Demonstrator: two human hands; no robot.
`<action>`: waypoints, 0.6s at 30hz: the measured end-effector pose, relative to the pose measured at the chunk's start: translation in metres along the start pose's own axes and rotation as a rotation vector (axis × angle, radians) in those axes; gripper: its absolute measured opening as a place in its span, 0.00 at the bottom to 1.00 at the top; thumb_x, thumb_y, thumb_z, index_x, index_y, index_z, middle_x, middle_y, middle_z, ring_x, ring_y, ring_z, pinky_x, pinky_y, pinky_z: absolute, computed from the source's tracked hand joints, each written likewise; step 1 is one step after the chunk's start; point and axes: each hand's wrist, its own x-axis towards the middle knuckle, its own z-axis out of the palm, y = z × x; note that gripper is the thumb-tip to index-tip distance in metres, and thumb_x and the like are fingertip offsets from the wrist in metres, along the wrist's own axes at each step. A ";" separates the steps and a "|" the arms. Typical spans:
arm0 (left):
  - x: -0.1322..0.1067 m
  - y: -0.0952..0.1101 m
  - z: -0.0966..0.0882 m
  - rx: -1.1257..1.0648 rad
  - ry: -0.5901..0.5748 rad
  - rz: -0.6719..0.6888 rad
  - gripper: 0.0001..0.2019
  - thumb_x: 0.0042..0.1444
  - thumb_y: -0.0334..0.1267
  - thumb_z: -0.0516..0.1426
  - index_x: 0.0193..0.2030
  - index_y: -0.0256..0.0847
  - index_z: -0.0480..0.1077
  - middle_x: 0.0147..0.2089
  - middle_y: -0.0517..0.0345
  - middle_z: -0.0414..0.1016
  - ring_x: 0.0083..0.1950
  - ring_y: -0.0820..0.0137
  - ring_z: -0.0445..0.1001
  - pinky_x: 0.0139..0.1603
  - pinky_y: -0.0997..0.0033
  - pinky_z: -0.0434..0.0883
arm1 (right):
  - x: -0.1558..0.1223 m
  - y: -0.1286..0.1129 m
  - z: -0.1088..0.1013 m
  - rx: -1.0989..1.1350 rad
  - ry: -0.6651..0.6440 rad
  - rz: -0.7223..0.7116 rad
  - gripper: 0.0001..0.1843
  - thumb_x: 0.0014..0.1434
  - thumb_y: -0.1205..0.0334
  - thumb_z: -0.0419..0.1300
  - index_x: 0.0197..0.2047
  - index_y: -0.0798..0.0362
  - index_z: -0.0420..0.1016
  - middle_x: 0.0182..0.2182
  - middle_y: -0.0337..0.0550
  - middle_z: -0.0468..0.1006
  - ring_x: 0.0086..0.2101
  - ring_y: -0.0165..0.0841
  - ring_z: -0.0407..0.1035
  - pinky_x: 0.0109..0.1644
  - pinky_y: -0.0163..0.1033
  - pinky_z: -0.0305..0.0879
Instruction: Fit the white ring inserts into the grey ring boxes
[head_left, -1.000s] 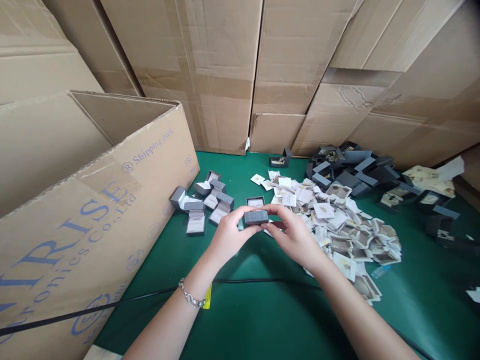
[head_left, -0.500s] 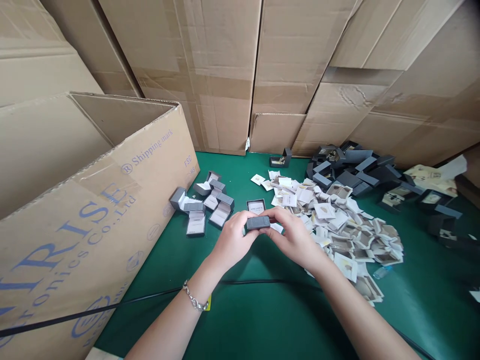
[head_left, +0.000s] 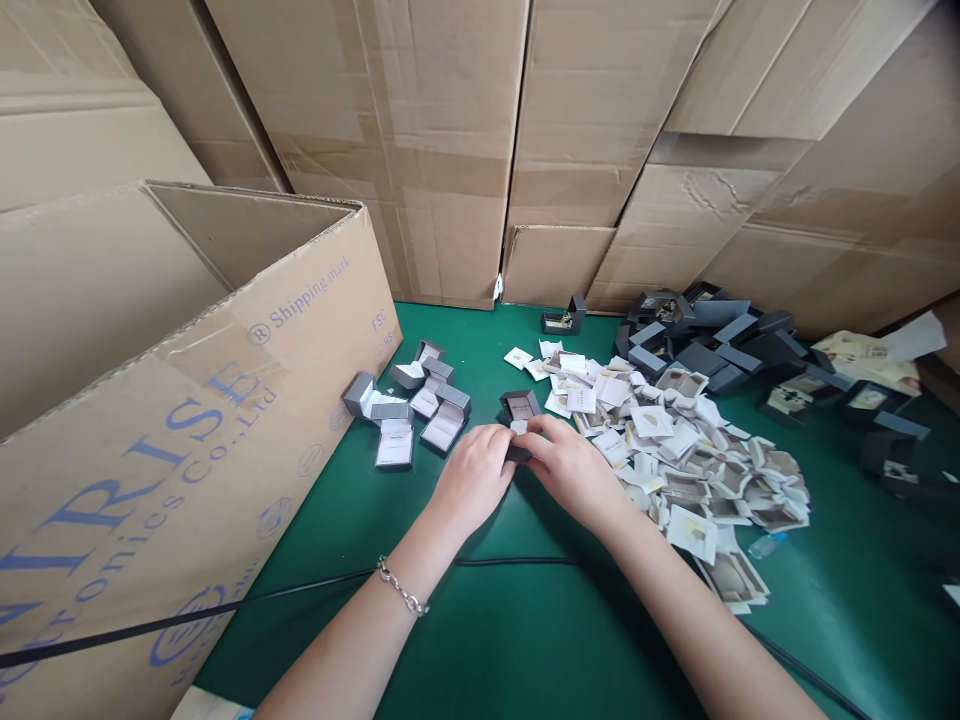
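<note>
Grey box (head_left: 520,408) — open — pinched between left hand (head_left: 472,478) and right hand (head_left: 566,468).

A large open carton (head_left: 187,420) printed in blue is standing at the left on the green table (head_left: 525,650). Tall brown cartons (head_left: 450,150) are leaning together behind it. A cluster of open grey boxes (head_left: 409,410) is lying just beside the carton. White cards (head_left: 675,440) are spreading out at the right, with dark boxes (head_left: 697,345) heaping up behind them. A black cable (head_left: 300,590) is running across the near table.

Small dark grey box (head_left: 519,407), lid open upright, pale lining inside.
</note>
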 end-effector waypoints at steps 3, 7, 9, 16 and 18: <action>-0.001 -0.002 0.003 0.021 -0.038 0.019 0.11 0.52 0.25 0.51 0.43 0.38 0.64 0.46 0.51 0.71 0.50 0.64 0.69 0.50 0.59 0.72 | 0.000 -0.005 0.000 0.107 -0.096 0.080 0.12 0.55 0.73 0.53 0.41 0.51 0.71 0.37 0.45 0.66 0.37 0.35 0.66 0.38 0.40 0.66; -0.002 -0.003 0.003 0.016 -0.137 0.095 0.13 0.54 0.28 0.52 0.47 0.39 0.64 0.51 0.51 0.68 0.54 0.65 0.66 0.50 0.63 0.72 | -0.002 -0.008 -0.016 0.466 -0.419 0.191 0.11 0.50 0.65 0.61 0.39 0.52 0.72 0.39 0.43 0.68 0.39 0.34 0.66 0.42 0.39 0.67; -0.003 -0.001 0.002 0.036 -0.184 0.114 0.12 0.56 0.33 0.52 0.47 0.42 0.65 0.53 0.52 0.66 0.54 0.64 0.65 0.48 0.64 0.73 | -0.003 -0.004 -0.030 0.622 -0.544 0.195 0.15 0.50 0.60 0.62 0.43 0.49 0.73 0.44 0.42 0.70 0.44 0.36 0.66 0.47 0.40 0.65; -0.003 0.006 0.002 0.215 -0.164 -0.001 0.20 0.57 0.44 0.51 0.55 0.41 0.65 0.57 0.46 0.61 0.55 0.58 0.62 0.48 0.60 0.72 | -0.009 0.052 -0.088 0.550 -0.258 0.591 0.24 0.54 0.46 0.55 0.50 0.48 0.72 0.46 0.45 0.74 0.43 0.39 0.69 0.46 0.43 0.67; -0.003 0.002 0.005 0.274 -0.109 -0.090 0.22 0.57 0.43 0.51 0.57 0.39 0.64 0.57 0.44 0.61 0.56 0.57 0.61 0.48 0.59 0.71 | -0.009 0.080 -0.100 0.369 0.041 0.768 0.22 0.55 0.47 0.54 0.47 0.49 0.74 0.40 0.45 0.77 0.39 0.39 0.70 0.42 0.44 0.67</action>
